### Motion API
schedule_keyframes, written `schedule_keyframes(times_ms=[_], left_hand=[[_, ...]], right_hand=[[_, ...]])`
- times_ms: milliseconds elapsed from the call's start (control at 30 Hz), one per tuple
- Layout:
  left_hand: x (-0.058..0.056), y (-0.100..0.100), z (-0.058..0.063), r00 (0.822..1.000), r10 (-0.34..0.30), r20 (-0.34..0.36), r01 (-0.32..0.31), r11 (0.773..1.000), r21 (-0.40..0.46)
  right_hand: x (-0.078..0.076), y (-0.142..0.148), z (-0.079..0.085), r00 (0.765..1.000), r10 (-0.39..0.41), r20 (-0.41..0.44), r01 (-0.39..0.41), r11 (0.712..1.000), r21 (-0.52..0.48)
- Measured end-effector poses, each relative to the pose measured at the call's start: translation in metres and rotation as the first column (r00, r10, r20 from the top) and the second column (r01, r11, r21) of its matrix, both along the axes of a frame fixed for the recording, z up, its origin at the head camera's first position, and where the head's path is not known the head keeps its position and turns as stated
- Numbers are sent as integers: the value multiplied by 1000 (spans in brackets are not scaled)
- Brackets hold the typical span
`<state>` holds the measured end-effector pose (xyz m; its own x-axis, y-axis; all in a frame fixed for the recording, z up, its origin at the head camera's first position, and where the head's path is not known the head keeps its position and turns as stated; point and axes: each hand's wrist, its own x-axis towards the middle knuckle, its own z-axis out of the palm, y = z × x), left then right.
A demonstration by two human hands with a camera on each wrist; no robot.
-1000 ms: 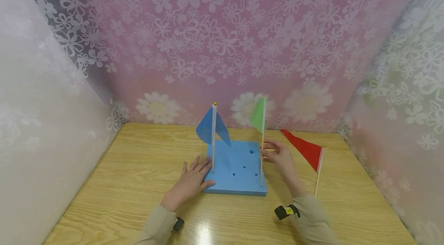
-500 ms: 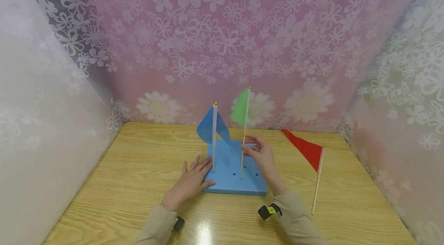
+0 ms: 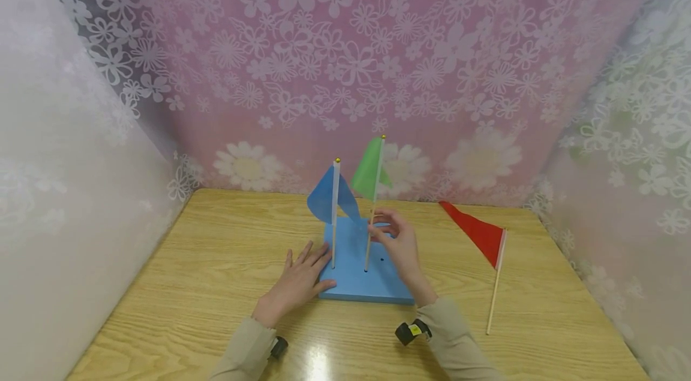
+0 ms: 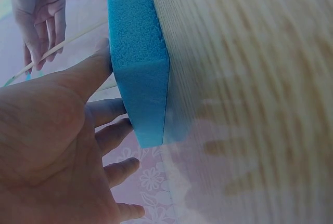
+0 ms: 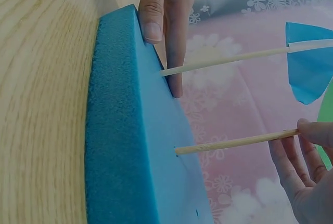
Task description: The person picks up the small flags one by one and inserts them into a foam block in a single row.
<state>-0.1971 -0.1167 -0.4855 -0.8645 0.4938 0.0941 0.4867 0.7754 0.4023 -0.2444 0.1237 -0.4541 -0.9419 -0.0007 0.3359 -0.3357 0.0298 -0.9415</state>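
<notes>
My right hand (image 3: 402, 252) pinches the wooden stick of a green flag (image 3: 368, 170) between thumb and fingers. That stick leans slightly right at its top, and its lower end meets a small hole in the blue foam board (image 3: 348, 288). In the right wrist view the stick tip (image 5: 179, 151) sits at the hole; how deep it goes, I cannot tell. A blue flag (image 3: 322, 198) stands upright in the board's left part. With fingers spread, my left hand (image 3: 296, 284) rests on the board's left edge, its thumb on the top face (image 4: 96, 73).
A red flag (image 3: 477, 234) on a wooden stick lies on the wood-grain table (image 3: 216, 261), right of the board. Another small hole (image 3: 382, 259) shows in the board. Flower-patterned cloth (image 3: 345, 69) surrounds the table at the back and sides.
My right hand has carried the green flag left from the board's right edge, and its stick's lower end has come to a hole nearer the blue flag. My left hand has stayed put.
</notes>
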Motion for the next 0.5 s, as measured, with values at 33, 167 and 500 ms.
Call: schedule_keyframes(times_ms=[33,167,500], left_hand=[[0,0,0,1000,0,2,0,1000,0],[0,0,0,1000,-1,11,1,1000,1],[0,0,0,1000,1,19,-1,1000,-1]], right_hand=[[0,0,-1,1000,2,-1,-2,1000,1],[2,0,-3,1000,7,6,-7,1000,29],[7,0,-9,999,35,31,-37,997,69]])
